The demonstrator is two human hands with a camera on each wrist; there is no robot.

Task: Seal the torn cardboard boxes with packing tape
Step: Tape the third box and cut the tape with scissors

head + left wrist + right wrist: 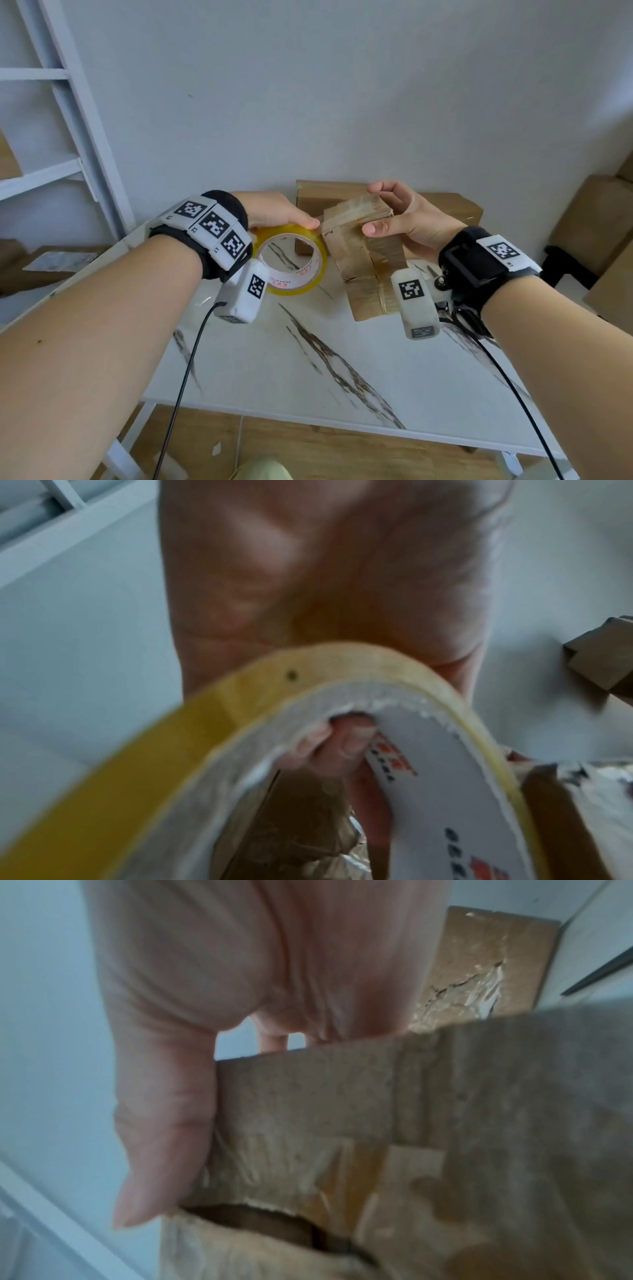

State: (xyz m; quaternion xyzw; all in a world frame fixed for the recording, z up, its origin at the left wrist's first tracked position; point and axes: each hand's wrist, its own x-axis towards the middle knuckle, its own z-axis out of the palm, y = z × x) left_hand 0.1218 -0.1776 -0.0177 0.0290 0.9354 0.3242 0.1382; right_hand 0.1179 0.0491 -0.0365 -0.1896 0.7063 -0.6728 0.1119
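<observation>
A small brown cardboard box (364,255), much taped over, is held tilted above the marble table (308,370). My right hand (394,216) grips its far end, thumb on the near face and fingers over the top; the right wrist view shows the thumb (161,1123) along the box (342,1123) beside a torn gap. My left hand (281,214) holds a yellowish roll of packing tape (291,260) right against the box's left edge. In the left wrist view its fingertips (342,739) curl inside the roll's white core (428,764).
Two more brown boxes (342,197) lie at the table's far edge by the wall. A white shelf frame (68,120) stands at left. Stacked cartons (599,219) sit on the floor at right, others (51,263) at left. Cables hang from both wrists.
</observation>
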